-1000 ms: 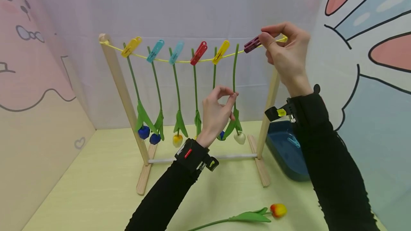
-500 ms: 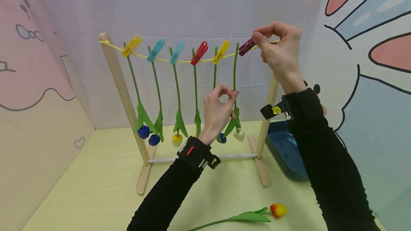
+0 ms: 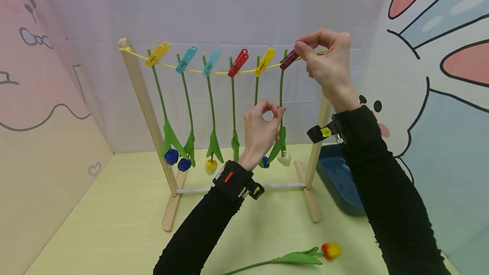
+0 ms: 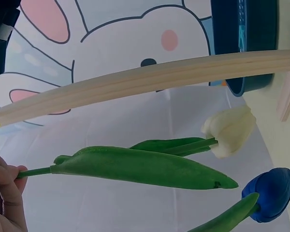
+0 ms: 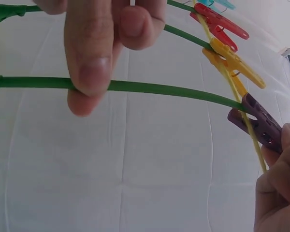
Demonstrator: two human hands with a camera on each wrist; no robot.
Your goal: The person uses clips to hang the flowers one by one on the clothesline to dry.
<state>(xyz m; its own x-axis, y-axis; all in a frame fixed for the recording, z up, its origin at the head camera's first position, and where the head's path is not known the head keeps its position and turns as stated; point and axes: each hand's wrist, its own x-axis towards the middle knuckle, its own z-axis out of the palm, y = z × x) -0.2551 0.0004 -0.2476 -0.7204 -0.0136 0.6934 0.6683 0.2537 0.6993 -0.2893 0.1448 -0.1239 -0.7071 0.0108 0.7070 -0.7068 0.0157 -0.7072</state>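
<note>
My left hand [image 3: 261, 133] pinches the green stem of an artificial white tulip [image 3: 284, 159] between thumb and index finger. The tulip hangs bloom down, its stem top up at the yellow line [image 3: 221, 73]. With thumb and fingertips, my right hand [image 3: 330, 63] holds a purple clothespin [image 5: 266, 125] by its handle end. In the right wrist view the stem end and the line pass between the clothespin's two prongs. The left wrist view shows the white bloom [image 4: 232, 130] beside a blue tulip [image 4: 268, 193].
Several tulips hang along the line from yellow, blue and red clothespins [image 3: 237, 63]. A wooden frame [image 3: 143, 113] carries the line. A red-yellow tulip [image 3: 298, 258] lies on the table [image 3: 95, 224] in front. A dark blue basin [image 3: 336, 181] stands right of the frame.
My right hand has moved left along the line with the purple clothespin, from beside the stem onto its top. My left hand has shifted slightly right, still pinching the stem.
</note>
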